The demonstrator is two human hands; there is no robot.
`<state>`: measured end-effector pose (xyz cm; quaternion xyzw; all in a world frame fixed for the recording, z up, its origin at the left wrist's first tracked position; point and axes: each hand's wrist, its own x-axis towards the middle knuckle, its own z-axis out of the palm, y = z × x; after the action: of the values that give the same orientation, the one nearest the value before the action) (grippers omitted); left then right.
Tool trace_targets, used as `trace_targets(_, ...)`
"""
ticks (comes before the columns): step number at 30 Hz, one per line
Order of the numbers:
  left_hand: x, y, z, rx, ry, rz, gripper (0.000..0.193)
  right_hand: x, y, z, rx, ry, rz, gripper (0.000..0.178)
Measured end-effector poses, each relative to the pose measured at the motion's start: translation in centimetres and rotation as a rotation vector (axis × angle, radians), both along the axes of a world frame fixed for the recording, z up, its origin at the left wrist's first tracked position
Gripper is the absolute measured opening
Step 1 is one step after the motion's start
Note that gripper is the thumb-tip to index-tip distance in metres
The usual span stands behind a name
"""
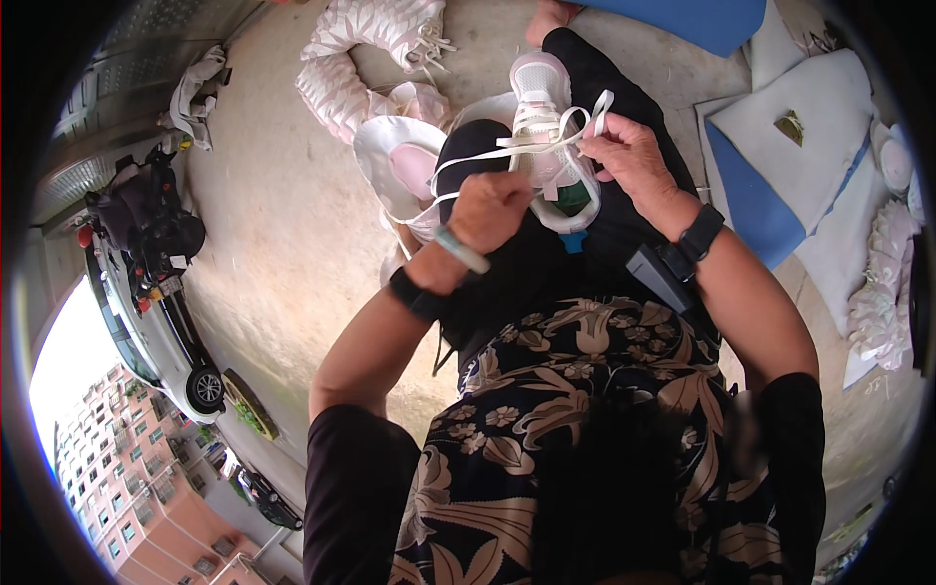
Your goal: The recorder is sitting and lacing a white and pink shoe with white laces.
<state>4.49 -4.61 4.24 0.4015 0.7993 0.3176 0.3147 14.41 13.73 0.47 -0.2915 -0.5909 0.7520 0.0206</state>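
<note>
A white and pale pink sneaker (542, 93) lies across my dark-trousered legs, its toe pointing away and its green-lined opening toward me. A flat white shoelace (478, 156) threads across its front and loops out to the left. My right hand (629, 161) pinches the shoelace beside the upper eyelets, where a loop stands up above the fingers. Closed beside the shoe's left edge is my left hand (487, 210); the returning part of the lace runs into it, though its fingertips are partly hidden. Below the heel a small blue piece (575, 241) shows.
To the left sit a white, pink-lined container (395, 161) and a curved row of white-pink shoe uppers (336, 83). White and blue sheets (795, 146) lie on the right, with more stacked uppers (882, 292) beyond. A motor scooter (146, 214) and a car (156, 331) stand farther left.
</note>
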Motion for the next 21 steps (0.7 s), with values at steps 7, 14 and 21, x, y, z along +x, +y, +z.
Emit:
trace_targets(7, -0.9, -7.6, 3.8, -0.338, -0.566, 0.188, 0.007, 0.6, 1.1, 0.4, -0.093, -0.002, -0.028, 0.009)
trace_targets(14, -0.7, -3.5, 1.7, 0.132, 0.505, 0.179, 0.019, 0.7, 0.8, 0.7, -0.054, 0.001, -0.045, 0.009)
trace_targets(21, -2.2, -0.9, -1.6, 0.004, 0.407, 0.248, 0.028, 1.2, 1.1, 1.3, -0.069, -0.007, -0.144, 0.010)
